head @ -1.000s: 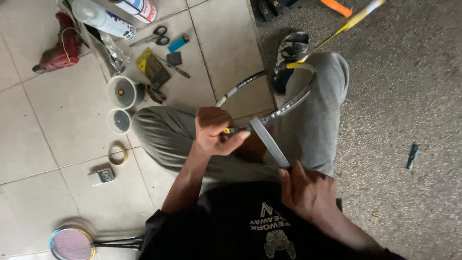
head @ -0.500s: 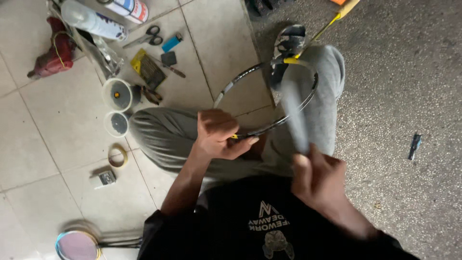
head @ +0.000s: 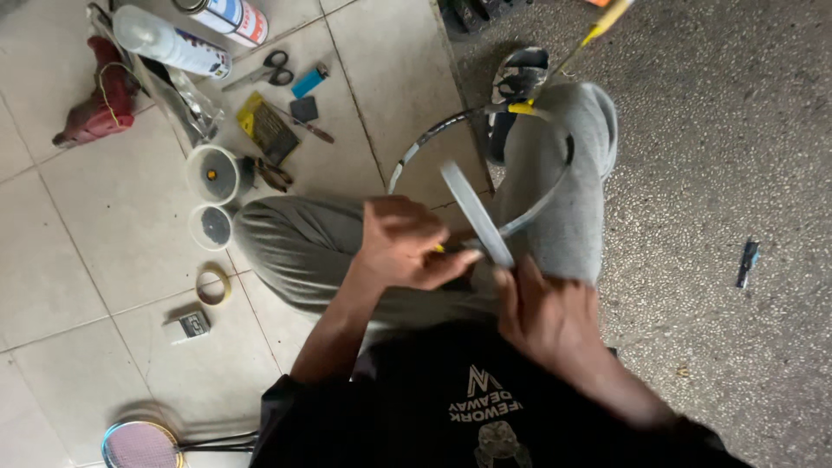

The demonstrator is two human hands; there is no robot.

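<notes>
Two hands are on the job, both over your lap. Your left hand (head: 403,243) is curled shut around the near rim of the unstrung dark oval racket frame (head: 425,139), which lies across your grey-trousered knees with its yellow shaft running off toward the top of the view. Your right hand (head: 542,312) pinches the near end of a flat pale grey strip of tape (head: 472,212), fingers narrow and closed on it, holding it taut so it slants up and away over the frame. The far end of the strip seems to meet the rim close to your left hand, though the exact contact is blurred.

As for progress, it looks early: the hoop carries no strings, most of the rim shows bare dark, and only the stretch under your left hand could be covered, which I cannot tell. Most of the strip hangs free, so I judge the bulk of the wrapping is left.

On the tiled floor to your left lie black-handled scissors (head: 269,69), a blue lighter (head: 309,81), a white spray can (head: 169,42), a small yellowish tape roll (head: 212,284) and a strung racket with a pinkish head (head: 143,444).
</notes>
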